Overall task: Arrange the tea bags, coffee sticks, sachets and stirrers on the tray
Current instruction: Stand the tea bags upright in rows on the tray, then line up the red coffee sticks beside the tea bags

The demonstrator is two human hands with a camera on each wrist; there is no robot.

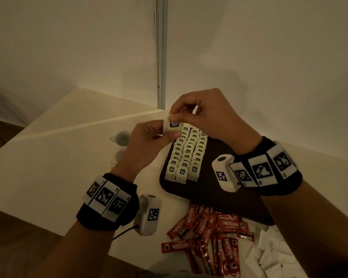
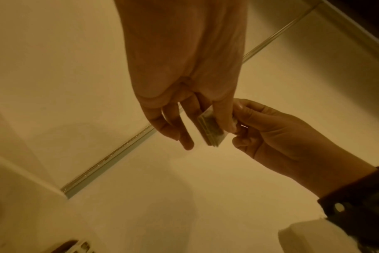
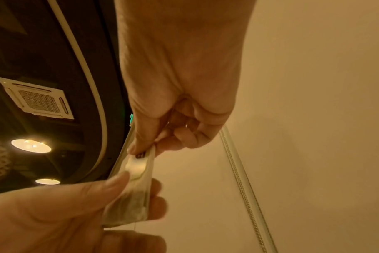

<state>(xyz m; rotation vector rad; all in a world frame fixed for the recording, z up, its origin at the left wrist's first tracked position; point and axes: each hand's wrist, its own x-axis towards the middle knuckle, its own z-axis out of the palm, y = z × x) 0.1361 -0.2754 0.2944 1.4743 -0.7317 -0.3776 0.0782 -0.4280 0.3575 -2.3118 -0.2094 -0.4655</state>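
Both hands hold one pale tea bag [image 1: 172, 126] with a dark label just above the far left corner of the dark tray [image 1: 213, 197]. My left hand [image 1: 149, 137] pinches its lower part between thumb and fingers; my right hand [image 1: 191, 115] pinches its top edge. The wrist views show the same tea bag [image 2: 210, 130] [image 3: 136, 188] between the left hand [image 2: 216, 118] [image 3: 123, 191] and the right hand [image 2: 238, 123] [image 3: 145, 147]. Three rows of tea bags [image 1: 186, 155] stand on the tray's left side. Red coffee sticks [image 1: 211, 233] lie in a heap on the table in front of the tray.
White sachets [image 1: 269, 255] lie at the near right, beside the coffee sticks. A white cup [image 1: 122, 137] stands on the pale table [image 1: 54, 157] left of the hands. A wall with a bead cord [image 1: 158, 57] rises behind.
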